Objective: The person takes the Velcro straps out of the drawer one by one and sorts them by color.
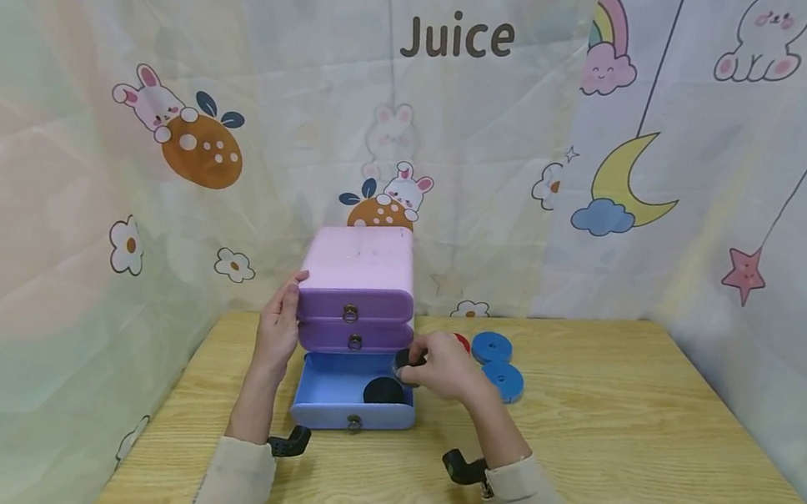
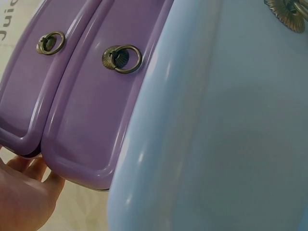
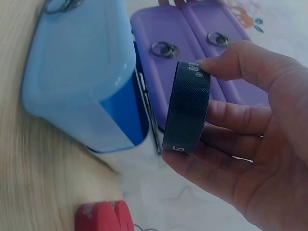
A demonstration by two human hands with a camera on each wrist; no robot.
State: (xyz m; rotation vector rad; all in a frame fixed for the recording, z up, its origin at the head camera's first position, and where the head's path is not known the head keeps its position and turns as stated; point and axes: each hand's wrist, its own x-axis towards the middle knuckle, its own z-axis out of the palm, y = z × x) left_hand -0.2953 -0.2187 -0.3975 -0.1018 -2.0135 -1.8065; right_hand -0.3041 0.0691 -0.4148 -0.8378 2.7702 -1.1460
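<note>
A small cabinet (image 1: 360,259) with a pink top and two purple drawer fronts (image 1: 337,303) has its blue bottom drawer (image 1: 323,417) pulled out. My left hand (image 1: 277,331) rests against the cabinet's left side, its fingers along the side wall in the left wrist view. Over the drawer's right back corner, my right hand (image 1: 451,369) pinches a roll of black woven strap (image 3: 188,108) with pale lettering, between thumb and fingers. Another black roll (image 1: 384,391) lies inside the drawer, towards the right.
Right of the cabinet, two blue rolls (image 1: 492,348) lie on the wooden table (image 1: 614,446). A red roll (image 3: 103,216) sits beside them, partly hidden by my right hand in the head view. A printed curtain (image 1: 298,121) hangs behind and along the sides.
</note>
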